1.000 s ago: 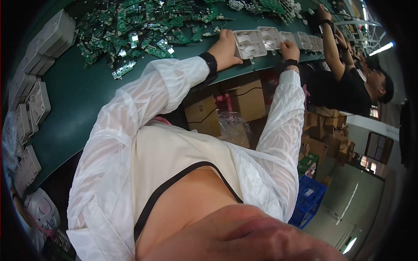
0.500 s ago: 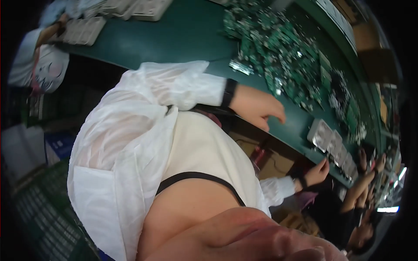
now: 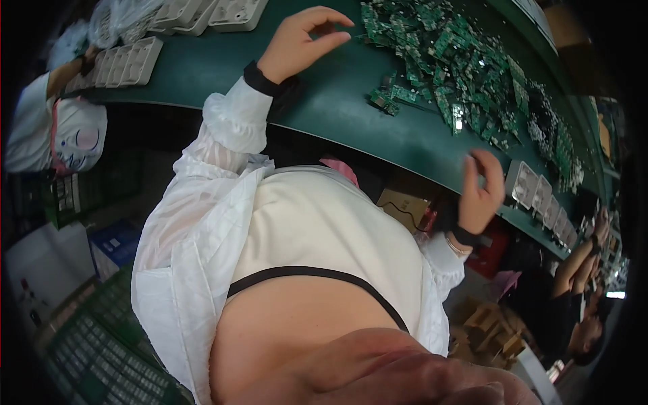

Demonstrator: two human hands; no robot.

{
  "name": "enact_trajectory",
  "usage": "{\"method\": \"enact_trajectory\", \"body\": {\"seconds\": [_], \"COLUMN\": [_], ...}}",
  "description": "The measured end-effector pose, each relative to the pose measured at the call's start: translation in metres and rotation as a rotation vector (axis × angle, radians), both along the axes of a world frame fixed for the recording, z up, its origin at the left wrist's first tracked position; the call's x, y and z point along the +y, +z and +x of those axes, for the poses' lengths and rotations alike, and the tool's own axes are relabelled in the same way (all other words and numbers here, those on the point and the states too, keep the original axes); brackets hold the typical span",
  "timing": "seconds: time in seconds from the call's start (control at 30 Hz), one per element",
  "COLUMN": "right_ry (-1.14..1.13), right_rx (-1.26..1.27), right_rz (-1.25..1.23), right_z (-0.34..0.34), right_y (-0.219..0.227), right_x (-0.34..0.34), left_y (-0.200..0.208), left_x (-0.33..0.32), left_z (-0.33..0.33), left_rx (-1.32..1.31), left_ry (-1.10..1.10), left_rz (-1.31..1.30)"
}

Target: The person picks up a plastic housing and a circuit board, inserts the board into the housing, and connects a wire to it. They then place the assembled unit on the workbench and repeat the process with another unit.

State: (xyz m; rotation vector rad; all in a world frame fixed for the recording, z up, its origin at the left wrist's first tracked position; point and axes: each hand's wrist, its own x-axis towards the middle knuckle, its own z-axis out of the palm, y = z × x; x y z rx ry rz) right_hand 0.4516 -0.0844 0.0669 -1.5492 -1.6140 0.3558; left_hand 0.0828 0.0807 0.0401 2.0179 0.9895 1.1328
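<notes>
Well, the big pile of green boards [image 3: 466,74] lay on the green table [image 3: 324,101], just to the right of your left hand [image 3: 297,47]. One small bunch of boards [image 3: 386,101] sat at the pile's near side. A row of pale trays [image 3: 521,183] stood by the table's front edge, right next to your right hand [image 3: 480,199], on its right side. More pale boxes [image 3: 233,17] lay to the left of your left hand, well apart from the pile.

For writing, a white cloth [image 3: 82,138] by another worker's sleeve [image 3: 30,128] had blue marks that looked like a drawing and letters. A brown box [image 3: 405,206] under the table had tiny dark marks, too small to read.

Your left hand was up over the table, with its fingers bent and a gap between them and the thumb. It looked loose, with only air inside. Your right hand was up by the front edge, its fingers softly curled and its thumb apart. It looked let go too.
</notes>
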Motion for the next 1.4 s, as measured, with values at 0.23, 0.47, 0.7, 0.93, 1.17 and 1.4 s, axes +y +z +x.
{"method": "enact_trajectory", "body": {"seconds": [0.23,0.47,0.7,0.93,1.17,1.4], "right_ry": [0.251,0.223,0.145,0.244,0.438,0.421], "right_rx": [-0.422,-0.668,-0.729,0.838,1.691,1.752], "right_rz": [0.02,-0.15,-0.192,-0.441,-0.271,-0.144], "right_z": [-0.078,-0.068,-0.075,-0.045,-0.039,-0.043], "right_y": [-0.023,-0.059,-0.054,-0.035,-0.065,-0.09], "right_x": [0.052,0.091,0.088,0.081,0.047,0.021], "left_y": [0.02,-0.007,-0.026,-0.047,-0.015,0.0], "left_x": [0.003,0.024,0.022,0.036,-0.016,-0.08], "left_z": [-0.018,-0.13,-0.16,-0.169,-0.157,-0.088], "left_rx": [-0.068,0.115,0.814,0.901,0.745,0.537], "left_ry": [0.08,0.504,0.685,0.505,0.303,-0.245], "left_rz": [-0.053,0.706,0.312,0.365,0.487,0.359]}}
